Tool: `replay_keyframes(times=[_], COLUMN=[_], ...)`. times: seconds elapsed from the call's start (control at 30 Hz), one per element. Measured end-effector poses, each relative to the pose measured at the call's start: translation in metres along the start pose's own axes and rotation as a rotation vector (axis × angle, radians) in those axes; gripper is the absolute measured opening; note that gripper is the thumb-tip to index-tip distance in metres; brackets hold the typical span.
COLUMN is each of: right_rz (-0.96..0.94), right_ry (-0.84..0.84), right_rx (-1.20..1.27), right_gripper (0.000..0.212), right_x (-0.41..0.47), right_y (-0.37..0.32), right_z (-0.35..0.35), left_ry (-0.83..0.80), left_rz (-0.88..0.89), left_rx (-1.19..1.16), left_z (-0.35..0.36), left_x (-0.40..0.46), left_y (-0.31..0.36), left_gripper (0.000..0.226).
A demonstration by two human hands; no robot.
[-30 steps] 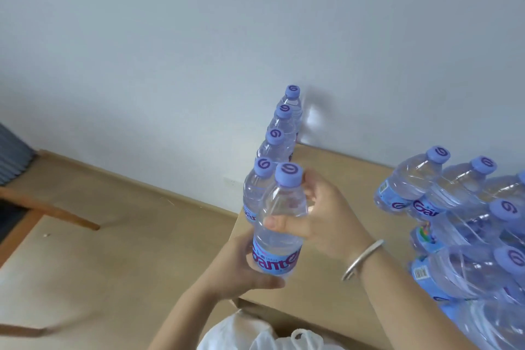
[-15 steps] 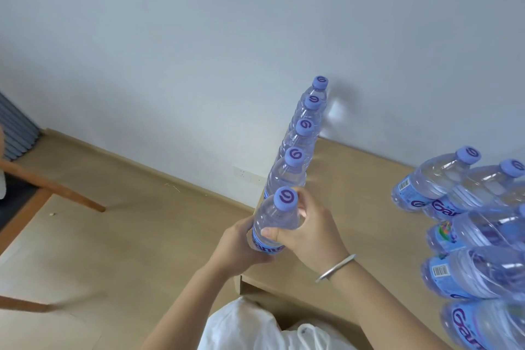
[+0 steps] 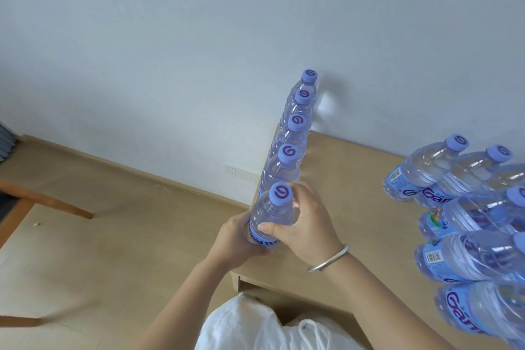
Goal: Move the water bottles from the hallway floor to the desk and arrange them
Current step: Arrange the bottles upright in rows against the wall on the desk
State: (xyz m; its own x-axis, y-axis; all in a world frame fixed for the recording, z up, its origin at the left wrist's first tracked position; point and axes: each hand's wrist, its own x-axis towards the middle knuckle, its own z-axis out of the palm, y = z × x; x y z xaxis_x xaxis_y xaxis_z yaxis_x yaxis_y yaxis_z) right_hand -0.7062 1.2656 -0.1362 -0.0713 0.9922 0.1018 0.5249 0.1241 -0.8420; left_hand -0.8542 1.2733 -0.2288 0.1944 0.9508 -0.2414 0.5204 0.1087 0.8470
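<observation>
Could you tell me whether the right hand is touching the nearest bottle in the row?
Touching. The head view shows the right hand wrapped around the nearest bottle, thumb pressed against its body.

Bottom of the front bottle (image 3: pixel 271 214) is hidden behind the left hand (image 3: pixel 233 239) and right hand (image 3: pixel 305 224), so can't tell if it's seated on the desk (image 3: pixel 355 207); its label is mostly covered. The four bottles behind it (image 3: pixel 292 136) overlap each other, only caps and shoulders visible, bases hidden. The bottle cluster on the right (image 3: pixel 466 221) is cut by the right edge and smeared, count unclear; the chair (image 3: pixel 42 202) is cut off at the left edge.
</observation>
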Motion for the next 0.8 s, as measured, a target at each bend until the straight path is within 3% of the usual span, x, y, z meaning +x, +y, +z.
replay_keyframes(times=[0.27,0.37,0.47,0.6,0.8], right_rz=[0.009,0.013,0.011,0.133,0.368], right_ry=[-0.052,-0.144,-0.119,0.062,0.343], right_rx=[-0.022,0.006,-0.008,-0.113,-0.422], right_gripper=[0.055,0.065,0.063,0.048,0.039], right_x=[-0.002,-0.002,0.000,-0.004,-0.039], right_y=[0.002,0.004,0.010,0.030,0.058], right_z=[-0.002,-0.014,-0.043,-0.097,-0.174], left_ry=[0.044,-0.085,-0.190,-0.294,-0.302], left_rz=[-0.061,-0.212,-0.283,-0.036,0.276], left_rx=[0.096,0.473,0.731,0.711,0.654], left_z=[0.006,0.009,0.019,0.052,0.096], left_x=[-0.013,-0.028,-0.042,-0.031,0.011], left_y=[0.003,0.009,0.035,0.081,0.143], left_gripper=[0.057,0.062,0.039,0.041,0.050])
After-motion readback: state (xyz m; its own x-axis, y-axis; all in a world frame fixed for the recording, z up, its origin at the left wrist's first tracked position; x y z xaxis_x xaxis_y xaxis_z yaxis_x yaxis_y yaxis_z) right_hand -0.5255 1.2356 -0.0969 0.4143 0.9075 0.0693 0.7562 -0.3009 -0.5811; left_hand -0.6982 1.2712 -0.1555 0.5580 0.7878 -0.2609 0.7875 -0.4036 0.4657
